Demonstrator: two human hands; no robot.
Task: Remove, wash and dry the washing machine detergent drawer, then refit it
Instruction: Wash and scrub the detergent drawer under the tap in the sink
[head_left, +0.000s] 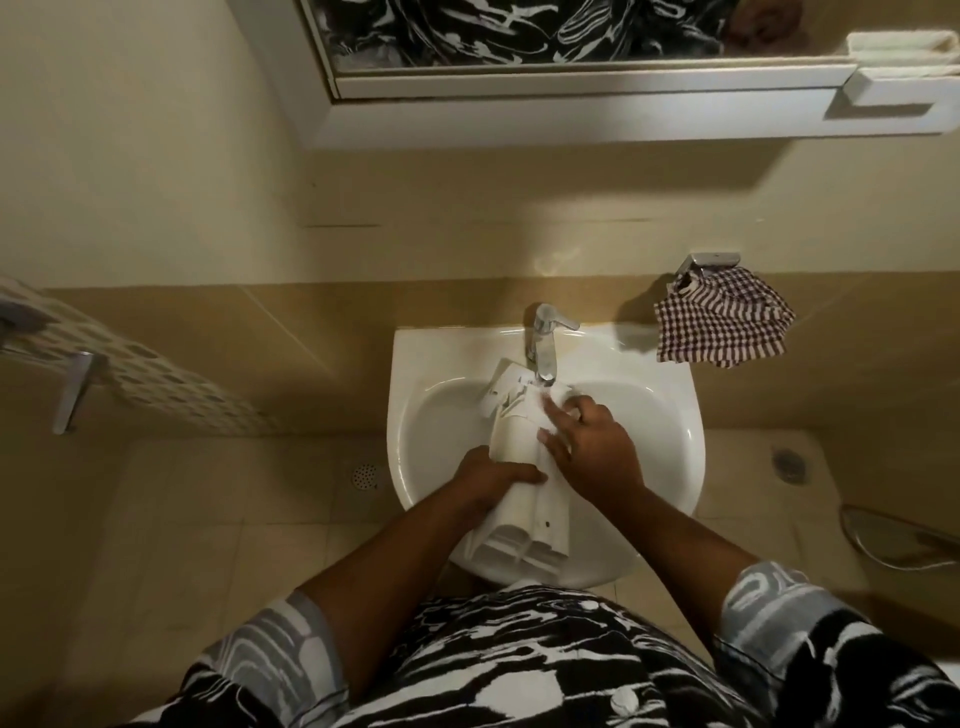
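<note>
Wall: beige tiles fill the middle of the frame, with a darker band behind the sink.
Mirror cabinet: white-framed, across the top of the frame; its glass reflects a black-and-white patterned shirt.
Shirt: the same black-and-white pattern, along the bottom edge, with short sleeves on both arms.
Sink: a white basin fixed to the wall at centre frame, seen from above.
Patterned towel: pale with dark spots, hanging on a metal rail at the left edge.
Checked cloth: dark and white checks, hanging from a metal hook on the wall, just right of the sink's back corner.
Detergent drawer: white plastic, held over the basin, lying lengthwise from under the tap spout down to the sink's near rim; its open compartments show at the near end.
Left hands entry, left hand: grips the drawer's left side about midway, thumb laid across its top.
Right hand: fingers straight and spread, resting on the drawer's upper right part, the forefinger pointing toward the tap.
Tap: chrome single-lever mixer at the back of the sink, spout just above the drawer's far end.
Floor drains: one round grille left of the sink, another right of it.
</note>
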